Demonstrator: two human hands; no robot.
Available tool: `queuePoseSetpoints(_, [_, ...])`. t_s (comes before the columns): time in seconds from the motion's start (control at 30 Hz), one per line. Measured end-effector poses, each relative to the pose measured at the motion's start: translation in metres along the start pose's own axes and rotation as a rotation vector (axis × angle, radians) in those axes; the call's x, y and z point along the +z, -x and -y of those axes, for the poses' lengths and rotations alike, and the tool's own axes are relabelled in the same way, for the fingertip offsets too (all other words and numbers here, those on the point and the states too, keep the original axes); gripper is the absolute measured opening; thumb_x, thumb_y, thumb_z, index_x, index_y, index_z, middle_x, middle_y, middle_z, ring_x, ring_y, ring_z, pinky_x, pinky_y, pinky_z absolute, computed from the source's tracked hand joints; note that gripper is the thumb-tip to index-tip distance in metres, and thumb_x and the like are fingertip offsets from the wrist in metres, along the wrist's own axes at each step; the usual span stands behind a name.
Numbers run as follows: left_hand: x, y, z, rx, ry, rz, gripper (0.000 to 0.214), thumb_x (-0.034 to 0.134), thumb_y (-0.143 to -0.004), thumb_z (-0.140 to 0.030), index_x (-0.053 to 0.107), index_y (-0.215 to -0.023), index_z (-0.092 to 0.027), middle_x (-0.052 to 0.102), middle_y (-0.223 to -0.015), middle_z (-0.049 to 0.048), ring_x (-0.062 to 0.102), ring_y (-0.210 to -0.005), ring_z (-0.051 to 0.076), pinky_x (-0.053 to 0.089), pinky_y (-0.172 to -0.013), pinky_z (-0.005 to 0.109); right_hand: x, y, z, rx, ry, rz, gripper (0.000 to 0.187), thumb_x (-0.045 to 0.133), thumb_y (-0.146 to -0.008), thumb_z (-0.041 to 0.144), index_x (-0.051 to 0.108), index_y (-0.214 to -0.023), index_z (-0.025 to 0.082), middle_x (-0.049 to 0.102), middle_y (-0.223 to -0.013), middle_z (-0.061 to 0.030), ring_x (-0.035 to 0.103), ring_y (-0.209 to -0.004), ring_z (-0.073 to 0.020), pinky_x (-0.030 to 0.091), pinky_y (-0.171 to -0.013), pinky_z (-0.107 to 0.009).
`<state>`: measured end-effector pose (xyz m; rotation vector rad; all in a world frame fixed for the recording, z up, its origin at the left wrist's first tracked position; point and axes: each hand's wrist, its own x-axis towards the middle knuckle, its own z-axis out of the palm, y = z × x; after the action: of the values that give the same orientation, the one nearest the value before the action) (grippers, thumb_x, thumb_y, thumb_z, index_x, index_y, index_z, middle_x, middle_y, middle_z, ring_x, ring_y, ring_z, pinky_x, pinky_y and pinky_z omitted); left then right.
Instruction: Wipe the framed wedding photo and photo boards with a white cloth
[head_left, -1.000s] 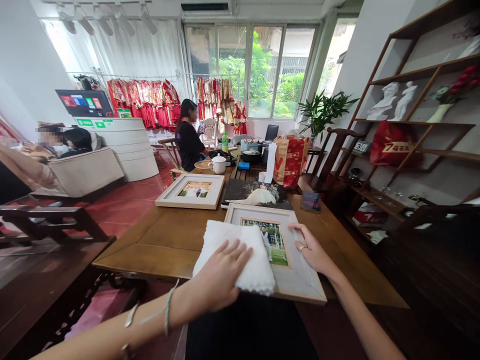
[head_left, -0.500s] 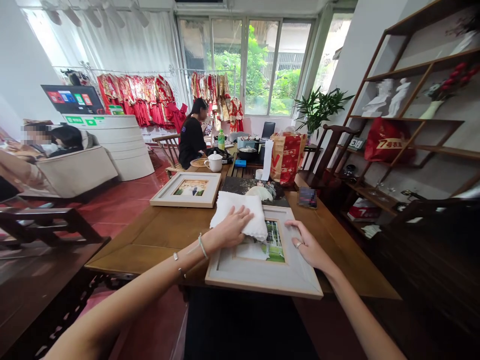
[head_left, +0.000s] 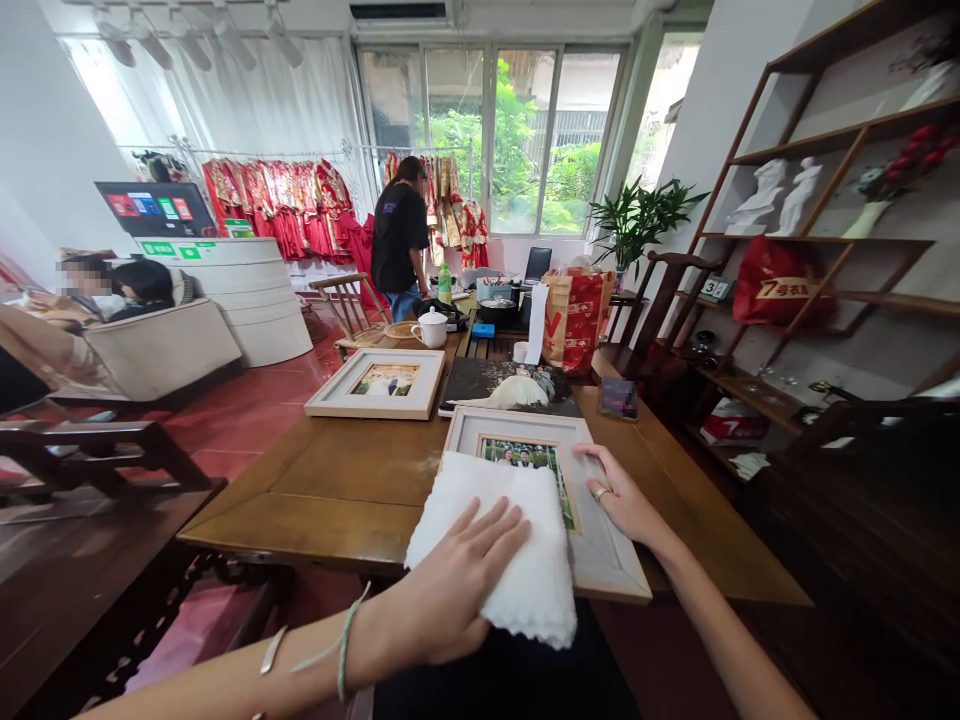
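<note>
A pale wooden photo frame [head_left: 600,545] lies flat at the near edge of the wooden table [head_left: 330,490]. A folded white cloth [head_left: 517,560] covers its near left part and hangs over the table edge. My left hand [head_left: 450,590] presses flat on the cloth, fingers spread. My right hand [head_left: 619,495], with a ring, rests flat on the frame's right border, fingers stretched out.
A second framed photo [head_left: 379,383] and a dark photo print [head_left: 514,388] lie farther back on the table, with a teapot [head_left: 433,327] and a red paper bag [head_left: 574,318] beyond. A person stands by the far chair [head_left: 345,305]. Shelves [head_left: 825,300] run along the right; a dark bench [head_left: 97,450] sits left.
My left hand has dragged the cloth from the frame's far part back to its near edge. The person at the far end of the table has stood up.
</note>
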<state>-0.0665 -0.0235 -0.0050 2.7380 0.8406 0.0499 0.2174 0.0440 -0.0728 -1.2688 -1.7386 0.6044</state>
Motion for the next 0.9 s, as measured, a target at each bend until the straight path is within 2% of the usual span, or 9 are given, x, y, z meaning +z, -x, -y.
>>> queuePoseSetpoints(0.2, [-0.008, -0.041, 0.045, -0.081, -0.108, -0.102, 0.093, 0.045, -0.052, -0.002, 0.02, -0.141, -0.006, 0.024, -0.15, 0.0189, 0.014, -0.141, 0.029, 0.012, -0.114, 0.05, 0.003, -0.002, 0.002, 0.004, 0.006, 0.017, 0.041, 0.043, -0.075, 0.015, 0.047, -0.115, 0.024, 0.053, -0.122, -0.0069, 0.047, -0.12, -0.0229, 0.031, -0.107, -0.045])
queuePoseSetpoints(0.37, [-0.026, -0.076, 0.077, -0.146, -0.163, -0.287, 0.085, 0.042, -0.058, 0.004, 0.021, -0.141, -0.004, 0.026, -0.149, 0.0206, 0.014, -0.141, 0.025, 0.013, -0.114, 0.046, 0.002, -0.002, 0.003, -0.001, -0.004, 0.003, 0.042, 0.044, -0.074, 0.014, 0.048, -0.114, 0.024, 0.054, -0.123, -0.0064, 0.046, -0.122, -0.0225, 0.029, -0.109, -0.045])
queuePoseSetpoints(0.43, [-0.03, -0.086, 0.084, -0.143, -0.202, -0.304, 0.082, 0.044, -0.061, 0.004, 0.024, -0.141, -0.006, 0.026, -0.149, 0.0204, 0.014, -0.141, 0.027, 0.013, -0.113, 0.048, 0.001, -0.001, 0.004, -0.001, -0.008, 0.0, 0.041, 0.044, -0.074, 0.014, 0.048, -0.114, 0.025, 0.054, -0.122, -0.0063, 0.046, -0.122, -0.0224, 0.029, -0.109, -0.045])
queuePoseSetpoints(0.53, [-0.032, -0.097, 0.09, -0.108, -0.256, -0.263, 0.077, 0.051, -0.065, -0.002, 0.033, -0.139, -0.012, 0.027, -0.148, 0.0187, 0.014, -0.14, 0.032, 0.013, -0.112, 0.051, 0.0, 0.0, 0.005, 0.009, -0.004, 0.004, 0.04, 0.043, -0.075, 0.015, 0.048, -0.114, 0.025, 0.054, -0.121, -0.0063, 0.046, -0.122, -0.0222, 0.029, -0.108, -0.045])
queuePoseSetpoints(0.7, [-0.027, -0.093, 0.079, -0.097, -0.236, -0.184, 0.071, 0.049, -0.069, -0.007, 0.038, -0.138, -0.016, 0.031, -0.146, 0.0161, 0.017, -0.139, 0.033, 0.016, -0.111, 0.053, -0.001, 0.0, 0.004, 0.015, 0.005, 0.006, 0.041, 0.043, -0.075, 0.015, 0.048, -0.114, 0.024, 0.053, -0.122, -0.0067, 0.046, -0.122, -0.0228, 0.03, -0.108, -0.044])
queuePoseSetpoints(0.9, [-0.011, -0.048, 0.027, -0.038, -0.142, -0.093, 0.075, 0.052, -0.065, -0.014, 0.037, -0.138, -0.018, 0.035, -0.144, 0.0142, 0.02, -0.138, 0.034, 0.014, -0.111, 0.054, -0.003, 0.001, 0.001, 0.028, 0.018, 0.023, 0.04, 0.041, -0.077, 0.015, 0.046, -0.115, 0.024, 0.052, -0.124, -0.0075, 0.045, -0.123, -0.0231, 0.029, -0.108, -0.045])
